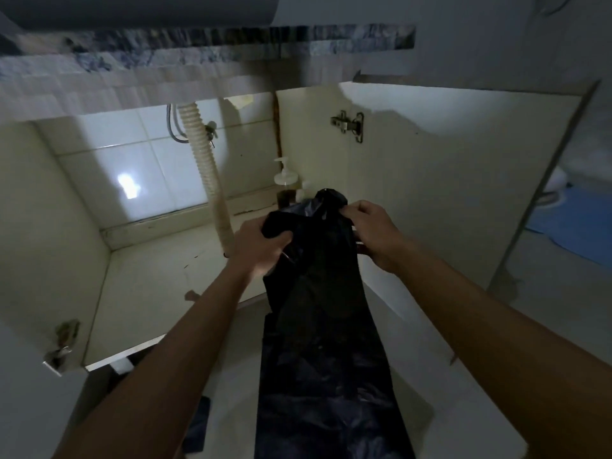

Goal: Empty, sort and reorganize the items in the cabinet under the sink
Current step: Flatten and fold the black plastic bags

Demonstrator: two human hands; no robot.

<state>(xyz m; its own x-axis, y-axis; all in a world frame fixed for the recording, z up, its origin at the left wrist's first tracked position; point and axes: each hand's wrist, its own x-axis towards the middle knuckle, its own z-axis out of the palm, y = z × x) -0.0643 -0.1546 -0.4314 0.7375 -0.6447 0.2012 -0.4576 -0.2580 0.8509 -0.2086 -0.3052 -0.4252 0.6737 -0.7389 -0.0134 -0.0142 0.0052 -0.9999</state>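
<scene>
A home's under-sink cabinet (pixel 149 286), door swung open on a metal hinge (pixel 347 125). Marble-patterned worktop (pixel 231 41) edge above, ribbed drain hose (pixel 212 180) against white wall tiles (pixel 132 167). Pump bottle (pixel 284 180) in the back corner.

No readable text, labels, brands or numbers anywhere. Pump bottle (pixel 284 180) at cabinet back showed no legible label; too dim and small to tell. Black plastic bag (pixel 324 326) carried no visible print.
</scene>
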